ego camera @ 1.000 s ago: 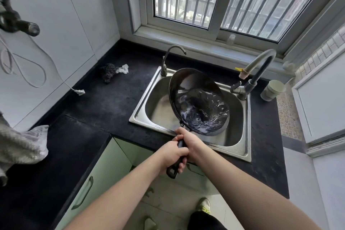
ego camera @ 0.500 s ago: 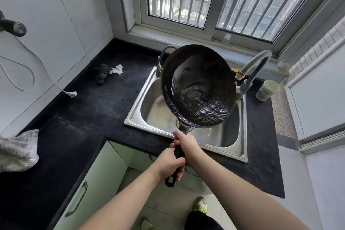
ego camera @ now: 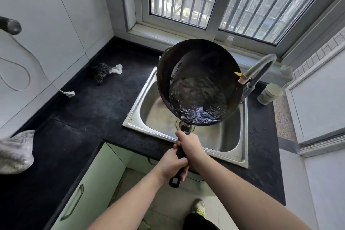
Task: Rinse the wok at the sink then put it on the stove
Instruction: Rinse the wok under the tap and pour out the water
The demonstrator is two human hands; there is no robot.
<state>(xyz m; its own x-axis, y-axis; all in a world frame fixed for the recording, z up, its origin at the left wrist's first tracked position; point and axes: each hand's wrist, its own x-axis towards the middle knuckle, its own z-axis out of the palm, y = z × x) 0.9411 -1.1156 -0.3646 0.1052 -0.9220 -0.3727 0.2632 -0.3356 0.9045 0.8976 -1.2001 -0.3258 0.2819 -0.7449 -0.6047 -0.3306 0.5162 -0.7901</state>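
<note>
A black wok (ego camera: 199, 73) with water pooled in its near side hangs tilted above the steel sink (ego camera: 141, 106). Both hands clasp its long black handle over the sink's front edge. My right hand (ego camera: 189, 144) grips higher, close to the bowl. My left hand (ego camera: 172, 164) grips lower, near the handle's looped end. The wok hides part of the small faucet at the sink's back left. No stove shows in this view.
A grey gooseneck faucet (ego camera: 258, 70) with a yellow clip stands at the sink's right. A white cup (ego camera: 269, 93) sits on the dark counter (ego camera: 97, 110) beyond it. A steel scourer (ego camera: 100, 73) lies left of the sink. A grey cloth (ego camera: 15, 152) and a dangling cord are at far left.
The wok has risen from low in the sink to well above it, and the water has slid toward its near side. Both hands kept their hold on the handle.
</note>
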